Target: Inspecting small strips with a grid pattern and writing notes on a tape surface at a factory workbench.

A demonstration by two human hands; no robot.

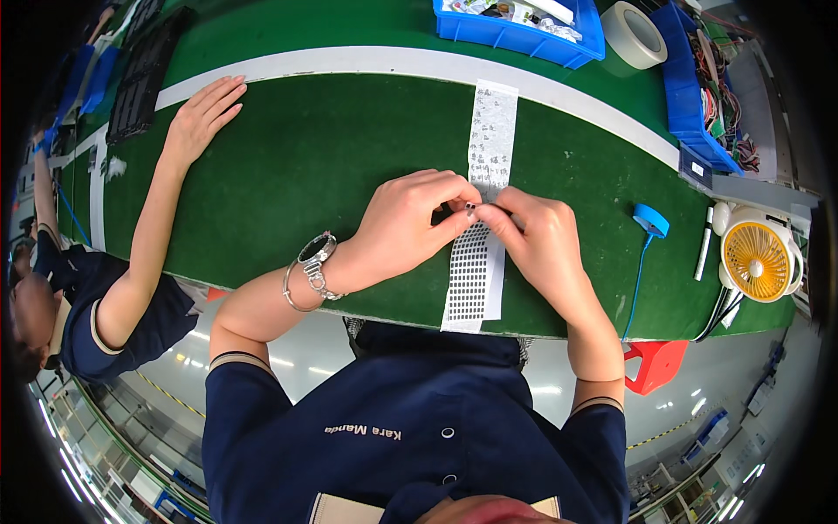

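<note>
My left hand (pixel 408 218), with a watch (pixel 316 253) and a bangle on the wrist, pinches a tiny dark piece (pixel 470 208) between thumb and index finger. From the other side my right hand (pixel 537 234) meets it, thumb and index fingertips closed at the same spot. What the right fingertips grip is too small to make out. Beneath both hands lies a white sheet (pixel 467 284) with rows of small dark rectangular labels. A long paper strip with handwriting (pixel 493 131) extends from under the fingers toward the far side of the green mat.
Along the back stand a blue bin (pixel 524 35) of small parts, a tape roll (pixel 634 35) and a blue bin of wires (pixel 698 96). At right are a yellow-and-white fan (pixel 756 259), a marker (pixel 704 244) and a blue corded band (pixel 650 220). A co-worker's hand (pixel 199 122) rests at left.
</note>
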